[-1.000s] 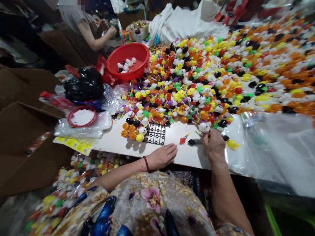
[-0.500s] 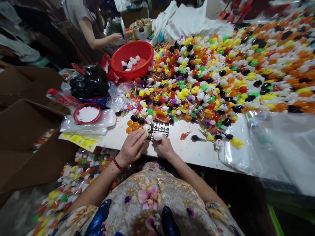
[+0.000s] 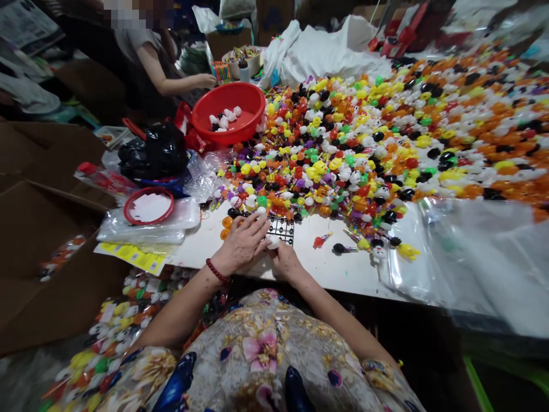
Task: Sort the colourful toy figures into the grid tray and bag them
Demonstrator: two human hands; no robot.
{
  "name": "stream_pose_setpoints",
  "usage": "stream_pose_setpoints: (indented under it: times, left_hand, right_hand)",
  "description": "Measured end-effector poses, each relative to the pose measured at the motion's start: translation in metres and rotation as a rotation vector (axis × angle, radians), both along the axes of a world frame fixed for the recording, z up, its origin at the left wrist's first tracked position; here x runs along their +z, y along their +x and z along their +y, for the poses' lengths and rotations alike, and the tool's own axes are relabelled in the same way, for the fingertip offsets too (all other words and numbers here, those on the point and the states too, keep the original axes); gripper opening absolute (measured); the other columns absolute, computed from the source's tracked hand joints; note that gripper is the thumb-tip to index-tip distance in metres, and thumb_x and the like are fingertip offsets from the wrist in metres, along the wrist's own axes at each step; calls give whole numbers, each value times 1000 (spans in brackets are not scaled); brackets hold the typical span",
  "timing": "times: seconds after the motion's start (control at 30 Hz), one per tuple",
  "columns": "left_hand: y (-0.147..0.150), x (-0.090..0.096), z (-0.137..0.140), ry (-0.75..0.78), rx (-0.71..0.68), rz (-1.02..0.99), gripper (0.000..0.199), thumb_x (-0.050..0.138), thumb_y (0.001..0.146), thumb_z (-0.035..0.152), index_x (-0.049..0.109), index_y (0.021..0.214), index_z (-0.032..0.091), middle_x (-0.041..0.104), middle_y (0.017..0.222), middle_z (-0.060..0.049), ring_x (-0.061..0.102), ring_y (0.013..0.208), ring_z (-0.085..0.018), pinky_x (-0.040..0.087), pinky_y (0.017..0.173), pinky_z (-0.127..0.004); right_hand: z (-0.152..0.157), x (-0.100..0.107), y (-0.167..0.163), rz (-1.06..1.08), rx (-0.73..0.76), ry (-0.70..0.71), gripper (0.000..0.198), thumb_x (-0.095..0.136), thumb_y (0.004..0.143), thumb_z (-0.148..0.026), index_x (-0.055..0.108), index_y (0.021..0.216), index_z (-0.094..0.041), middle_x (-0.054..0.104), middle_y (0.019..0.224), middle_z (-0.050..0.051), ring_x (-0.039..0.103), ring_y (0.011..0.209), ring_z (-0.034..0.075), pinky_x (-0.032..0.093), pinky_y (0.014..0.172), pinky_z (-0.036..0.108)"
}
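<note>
My right hand (image 3: 287, 262) grips a small white rounded plastic piece (image 3: 272, 242) at the near edge of a black grid (image 3: 283, 228) on the white table. Stretched out over the grid's left side, my left hand (image 3: 242, 243) has its fingers side by side, with the thumb close to that white piece. What lies beneath its palm is hidden. Orange pieces (image 3: 225, 230) and a black piece (image 3: 234, 213) lie just left of its fingers. Another white piece (image 3: 261, 211) shows beyond the fingertips.
A big heap of colourful plastic toy pieces (image 3: 326, 154) covers the table's far side. A red basin (image 3: 229, 134), a red basket (image 3: 150, 218) and plastic bags (image 3: 148, 232) stand left. Cardboard boxes (image 3: 47, 240) flank the table. A person (image 3: 156, 68) works across.
My left hand's fingers have straightened and spread across the grid's left part, away from the yellowish white piece they pinched. My right hand keeps its white piece. The view has shifted slightly.
</note>
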State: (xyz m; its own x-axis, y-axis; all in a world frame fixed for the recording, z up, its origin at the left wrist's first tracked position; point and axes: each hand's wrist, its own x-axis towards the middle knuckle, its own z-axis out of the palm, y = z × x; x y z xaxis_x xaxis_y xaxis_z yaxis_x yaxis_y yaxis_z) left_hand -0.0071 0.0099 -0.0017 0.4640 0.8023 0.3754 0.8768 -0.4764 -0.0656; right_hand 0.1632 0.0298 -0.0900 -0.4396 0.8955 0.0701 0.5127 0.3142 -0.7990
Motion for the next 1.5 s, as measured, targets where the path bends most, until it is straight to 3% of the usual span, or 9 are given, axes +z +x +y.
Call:
stream_pose_setpoints:
  times: [0.33,0.6,0.87,1.03,1.17,1.27,1.37,1.5]
  left_hand:
    - [5,13,5,-51,49,-54,37,43,99,38,62,122,16,65,123,-14,52,121,-29,36,98,-44]
    - [-6,20,7,-76,55,-130,36,35,100,31,64,112,14,65,112,-14,52,112,-28,40,95,-43]
    - [-16,6,5,-4,50,-188,38,38,98,34,62,121,15,64,119,-16,53,115,-31,38,98,-47]
    - [-10,12,-4,86,-40,-262,44,47,96,36,53,136,20,60,132,-16,53,123,-32,40,103,-50]
    - [3,20,-31,100,-222,-321,52,55,93,28,46,143,22,62,130,-15,55,124,-31,48,102,-47]
    - [12,18,-51,20,-418,-363,47,60,90,23,53,137,23,69,116,-11,62,115,-26,54,97,-41]
    - [18,6,-60,-73,-495,-385,26,57,92,21,65,117,20,73,98,-9,68,94,-20,59,85,-32]
    - [18,-4,-60,-94,-465,-405,18,52,95,23,68,101,17,73,89,-9,70,78,-16,59,71,-27]
  right_hand:
    - [1,4,3,49,-42,-100,8,53,87,-23,61,87,-22,68,79,4,61,71,20,45,66,29]
    - [0,2,5,-61,79,50,14,49,86,-14,61,91,-20,68,87,6,60,78,20,47,73,30]
    - [2,6,-4,-169,148,60,19,52,84,-9,60,97,-21,66,95,6,61,85,20,48,77,29]
    - [-4,6,0,-73,139,69,21,55,85,-10,62,102,-21,67,99,6,63,93,19,51,84,31]
    - [-17,10,45,54,11,214,36,55,89,-19,56,125,-20,66,116,12,61,107,22,50,95,37]
    - [-22,15,108,-57,-314,345,36,52,92,-24,56,128,-21,64,118,15,57,113,28,45,102,48]
    - [-18,15,171,-273,-689,396,44,54,91,-30,53,132,-16,56,129,22,47,123,36,38,103,62]
    - [-10,16,214,-431,-732,408,37,47,90,-22,61,123,-14,59,123,23,54,114,34,44,98,59]
